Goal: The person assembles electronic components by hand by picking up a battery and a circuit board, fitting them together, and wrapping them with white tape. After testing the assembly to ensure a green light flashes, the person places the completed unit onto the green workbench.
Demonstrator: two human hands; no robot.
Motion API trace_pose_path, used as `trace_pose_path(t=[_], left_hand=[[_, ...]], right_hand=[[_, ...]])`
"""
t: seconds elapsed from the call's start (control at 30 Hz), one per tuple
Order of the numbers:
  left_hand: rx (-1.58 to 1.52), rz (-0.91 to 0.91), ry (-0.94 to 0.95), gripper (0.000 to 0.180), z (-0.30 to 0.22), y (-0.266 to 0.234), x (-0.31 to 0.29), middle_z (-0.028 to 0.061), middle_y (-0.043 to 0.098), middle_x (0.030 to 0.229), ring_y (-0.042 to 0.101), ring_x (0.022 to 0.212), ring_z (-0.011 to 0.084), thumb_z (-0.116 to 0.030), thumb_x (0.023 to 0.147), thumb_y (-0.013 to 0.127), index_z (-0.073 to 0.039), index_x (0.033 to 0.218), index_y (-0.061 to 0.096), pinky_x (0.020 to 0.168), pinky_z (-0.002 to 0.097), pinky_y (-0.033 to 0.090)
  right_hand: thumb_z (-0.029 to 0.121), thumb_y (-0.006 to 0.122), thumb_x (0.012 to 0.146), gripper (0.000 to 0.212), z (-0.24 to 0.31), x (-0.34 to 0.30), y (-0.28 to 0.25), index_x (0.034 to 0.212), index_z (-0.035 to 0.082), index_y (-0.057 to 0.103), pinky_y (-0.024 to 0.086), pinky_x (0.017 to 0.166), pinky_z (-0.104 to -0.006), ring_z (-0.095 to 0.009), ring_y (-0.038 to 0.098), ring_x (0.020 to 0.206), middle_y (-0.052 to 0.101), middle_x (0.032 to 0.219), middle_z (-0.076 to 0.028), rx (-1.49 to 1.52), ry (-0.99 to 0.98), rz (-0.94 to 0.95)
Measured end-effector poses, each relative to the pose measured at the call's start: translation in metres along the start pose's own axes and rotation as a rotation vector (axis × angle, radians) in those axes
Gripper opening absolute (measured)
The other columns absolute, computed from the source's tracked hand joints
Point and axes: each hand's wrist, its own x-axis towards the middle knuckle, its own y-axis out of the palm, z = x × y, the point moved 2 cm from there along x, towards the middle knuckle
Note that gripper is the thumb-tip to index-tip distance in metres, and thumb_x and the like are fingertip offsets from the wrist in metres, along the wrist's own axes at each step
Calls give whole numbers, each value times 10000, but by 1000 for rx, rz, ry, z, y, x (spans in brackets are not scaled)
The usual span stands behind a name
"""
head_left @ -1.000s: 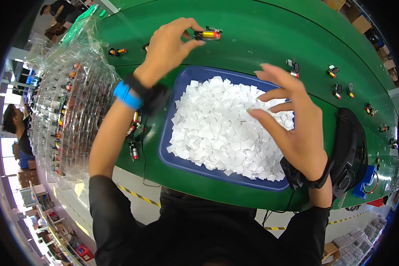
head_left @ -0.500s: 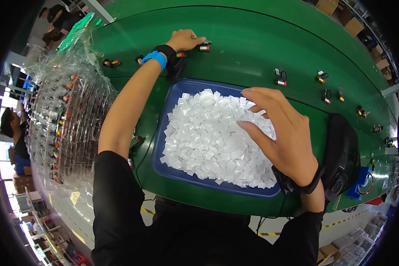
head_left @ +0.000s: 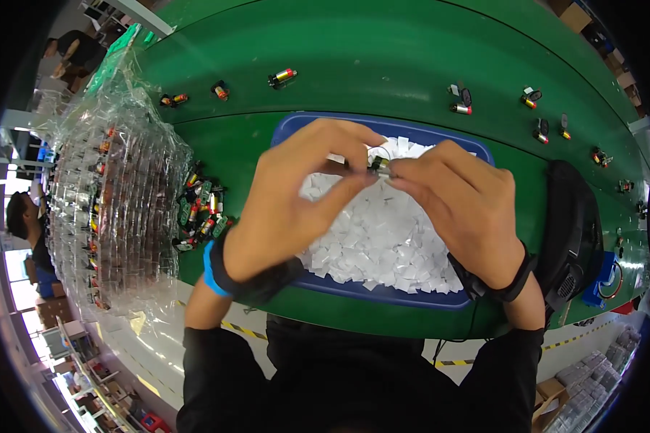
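Over the tray, both hands meet at the fingertips around a small motor assembly point(head_left: 379, 166), a silvery body with a dark part and a thin wire, mostly covered by the fingers. My left hand point(head_left: 300, 191) pinches it from the left with thumb and index finger. From the other side, the thumb and fingertips of my right hand point(head_left: 466, 206) press on it. Beneath lies a blue tray point(head_left: 383, 292) heaped with small white square pieces point(head_left: 368, 242), plastic-like or paper-like. Whether one of these pieces is between the right fingers cannot be seen.
Left of the tray lies a pile of motor assemblies point(head_left: 206, 206), beside a tall stack of clear plastic trays point(head_left: 123, 209) in film. More motors point(head_left: 283, 77) are spread along the green table point(head_left: 354, 58). A black bag-like object point(head_left: 574, 231) sits at right. Other people point(head_left: 29, 224) are at far left.
My left hand has come back from the far side of the table with a motor assembly, which is gone from its spot. My right hand has closed on it over the tray.
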Motion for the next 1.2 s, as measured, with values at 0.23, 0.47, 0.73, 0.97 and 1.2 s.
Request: trace_pose_path(t=[0.23,0.47,0.73,0.97,1.2], left_hand=[[-267,-438,120,254,1,1,-39,128,664,1098,668,841,177,-111,938,716,20,1139,632,734,308,613],[-653,199,-367,304,21,-14,-18,109,654,1035,669,824,177,-158,1027,618,54,1242,580,611,311,611],[-710,155,-323,312,34,5,-20,129,646,1094,668,837,174,-110,1011,618,60,1260,539,612,314,618],[-520,-96,-174,346,28,23,-28,118,637,1077,663,873,167,10,921,708,38,1230,553,667,293,620],[-107,-121,81,410,27,23,-32,139,607,1155,636,899,154,88,859,732,53,1216,534,685,297,630]], right_hand=[[-5,786,745,243,26,3,-8,987,20,772,480,493,-257,-164,656,629,715,840,-76,-100,-243,-85],[-10,788,751,257,19,3,-5,1008,2,770,521,547,-242,-186,688,673,728,873,-94,-62,-301,-57],[-22,799,807,276,14,-2,3,1072,-12,723,570,619,-237,-170,706,699,737,903,-104,376,255,-14],[-38,776,839,199,5,-5,9,1016,-16,687,580,634,-240,-156,725,725,735,906,-101,339,318,43],[-42,763,849,175,7,-4,17,999,-11,679,569,608,-234,-171,720,687,719,861,-92,169,82,-88]])
